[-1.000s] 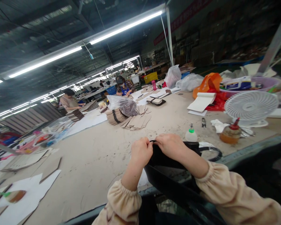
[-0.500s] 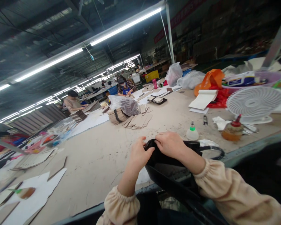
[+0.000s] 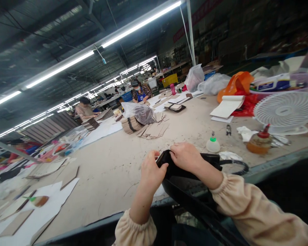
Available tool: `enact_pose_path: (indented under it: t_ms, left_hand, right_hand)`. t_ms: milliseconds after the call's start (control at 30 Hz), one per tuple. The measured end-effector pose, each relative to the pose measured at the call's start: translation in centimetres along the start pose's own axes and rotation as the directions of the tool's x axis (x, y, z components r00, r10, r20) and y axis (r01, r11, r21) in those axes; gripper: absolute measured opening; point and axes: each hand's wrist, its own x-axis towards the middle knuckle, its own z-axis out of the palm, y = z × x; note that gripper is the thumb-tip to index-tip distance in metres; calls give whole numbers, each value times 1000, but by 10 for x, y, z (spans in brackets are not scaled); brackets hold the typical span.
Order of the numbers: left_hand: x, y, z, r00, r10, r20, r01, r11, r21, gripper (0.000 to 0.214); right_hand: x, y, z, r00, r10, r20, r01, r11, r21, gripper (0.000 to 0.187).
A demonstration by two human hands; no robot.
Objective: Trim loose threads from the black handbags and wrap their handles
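Fingers of the right hand are bunched in a narrow pinch on the upper rim of a black piece, bag-like from where I stand. The left hand clasps its left end more widely: thumb on the near side, the other fingers mostly beyond the dark corner, with the material between them. How hard it squeezes, I can't tell.

So the thing lies right at the fingers, between the 2 hands and under the right wrist, close to the near edge of the surface. Its long axis, as far as I can make it out, runs from the left thumb off to the right, passing beneath the right forearm towards a dark loop. Only its left end shows between the hands. 1 broad black strap slants down to the right, past the edge, towards the lap.

For that left corner, the left hand is nearer; the right fingers sit just to its right, and the gap between the 2 grips is small. Beyond the right wrist stands a small green-collared bottle, apart from both hands.
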Motion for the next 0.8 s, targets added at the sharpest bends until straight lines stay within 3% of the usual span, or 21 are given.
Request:
enact_pose_path:
  t_ms: [100, 200, 433, 533, 667, 800]
  left_hand:
    - [-6, -11, 3, 997, -21, 77, 32, 989, -148, 47]
    - [-7, -20, 1, 995, -8, 101, 27, 982, -187, 44]
    - [17, -35, -20, 962, 102, 252, -34, 965, -259, 48]
    - [22, -30, -27, 972, 120, 204, -83, 980, -180, 48]
    - [16, -14, -25, 966, 232, 117, -232, 973, -8, 38]
    - [10, -5, -13, 971, 236, 47, -240, 963, 122, 24]
  right_hand:
    - [0, 0, 0, 1000, 9, 11, -10, 1000, 14, 29]
    - [0, 1, 0, 1000, -3, 2, 3, 1000, 10, 29]
    - [-11, -8, -2, 999, 34, -4, -34, 999, -6, 28]
    - [-11, -15, -3, 996, 93, 12, -93, 996, -20, 29]
    - [-7, -19, -3, 991, 131, 24, -131, 991, -15, 29]
    - [-7, -18, 0, 994, 111, -5, -111, 994, 4, 27]
